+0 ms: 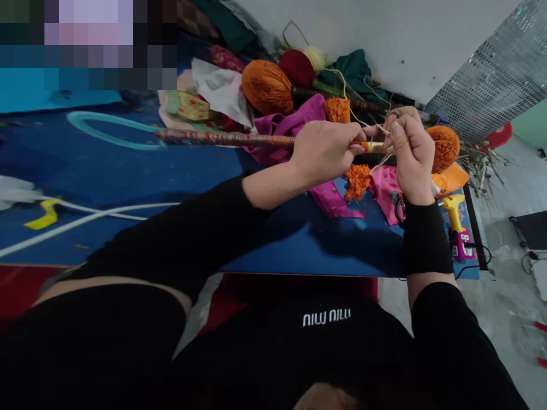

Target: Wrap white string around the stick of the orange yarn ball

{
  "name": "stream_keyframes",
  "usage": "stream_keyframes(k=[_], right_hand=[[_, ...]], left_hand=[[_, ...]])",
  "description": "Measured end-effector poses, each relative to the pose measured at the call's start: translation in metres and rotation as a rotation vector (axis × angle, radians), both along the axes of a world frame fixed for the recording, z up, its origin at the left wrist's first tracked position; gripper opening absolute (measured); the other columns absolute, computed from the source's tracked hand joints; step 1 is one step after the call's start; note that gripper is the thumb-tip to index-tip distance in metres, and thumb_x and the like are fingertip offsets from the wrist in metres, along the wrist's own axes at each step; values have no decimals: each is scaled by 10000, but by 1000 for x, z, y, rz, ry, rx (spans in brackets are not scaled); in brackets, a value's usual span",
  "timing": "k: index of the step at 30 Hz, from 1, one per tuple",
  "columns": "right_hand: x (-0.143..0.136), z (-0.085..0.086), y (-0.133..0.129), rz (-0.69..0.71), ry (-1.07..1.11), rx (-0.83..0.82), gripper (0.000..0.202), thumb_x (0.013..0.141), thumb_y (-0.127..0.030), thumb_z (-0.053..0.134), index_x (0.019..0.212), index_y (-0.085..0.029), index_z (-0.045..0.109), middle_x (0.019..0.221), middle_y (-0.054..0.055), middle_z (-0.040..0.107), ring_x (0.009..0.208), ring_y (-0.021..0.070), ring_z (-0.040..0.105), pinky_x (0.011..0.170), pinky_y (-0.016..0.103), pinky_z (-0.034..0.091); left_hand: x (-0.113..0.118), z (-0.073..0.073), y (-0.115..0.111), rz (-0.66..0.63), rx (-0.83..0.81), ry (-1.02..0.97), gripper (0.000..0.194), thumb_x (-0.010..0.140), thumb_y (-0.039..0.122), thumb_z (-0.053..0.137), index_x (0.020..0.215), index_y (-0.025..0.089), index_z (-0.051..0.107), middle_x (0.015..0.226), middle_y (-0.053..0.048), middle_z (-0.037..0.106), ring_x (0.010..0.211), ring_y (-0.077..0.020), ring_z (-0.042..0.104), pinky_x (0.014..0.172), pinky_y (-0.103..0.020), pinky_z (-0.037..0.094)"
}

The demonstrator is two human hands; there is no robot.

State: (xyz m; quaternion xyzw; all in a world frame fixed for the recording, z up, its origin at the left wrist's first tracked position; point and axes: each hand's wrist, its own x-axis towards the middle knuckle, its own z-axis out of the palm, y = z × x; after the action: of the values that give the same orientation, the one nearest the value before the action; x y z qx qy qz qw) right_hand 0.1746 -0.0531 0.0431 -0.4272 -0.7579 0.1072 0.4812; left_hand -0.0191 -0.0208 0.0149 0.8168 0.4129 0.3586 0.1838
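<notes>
A long stick wrapped in orange and grey lies across in front of me, with a teal loop at its left end. My left hand is closed around the stick near its right part, where orange and pale yellow wrapping shows past the fingers. Thin pale string hangs by that wrapped part. The fingers of my right hand pinch the string just right of the left hand. Beneath the hands lie a crumpled orange scrap and magenta cloth.
Behind the hands are a large orange cloth-covered ball, a dark red ball and white cloth. A yellow glue gun stands at the right edge of the blue table. White cords cross the left side.
</notes>
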Motion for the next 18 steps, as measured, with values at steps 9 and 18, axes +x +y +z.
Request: stream_keyframes(k=[9, 18], right_hand=[[-2, -10, 7, -63, 64, -82, 559, 1068, -769, 416, 768, -303, 491, 937, 40, 616, 936, 212, 633, 967, 398, 610], [-3, -17, 10, 23, 284, -263, 532, 988, -779, 601, 803, -289, 511, 971, 20, 588, 948, 177, 703, 943, 379, 681]], left_hand=[[4, -3, -8, -35, 147, 198, 360, 1051, 286, 492, 1315, 235, 733, 1036, -114, 802, 999, -309, 748, 856, -391, 503], [7, -5, -4, -39, 369, 493, 533, 1144, 290, 210, 1339, 286, 705, 1002, -97, 787, 845, -269, 614, 661, -426, 352]])
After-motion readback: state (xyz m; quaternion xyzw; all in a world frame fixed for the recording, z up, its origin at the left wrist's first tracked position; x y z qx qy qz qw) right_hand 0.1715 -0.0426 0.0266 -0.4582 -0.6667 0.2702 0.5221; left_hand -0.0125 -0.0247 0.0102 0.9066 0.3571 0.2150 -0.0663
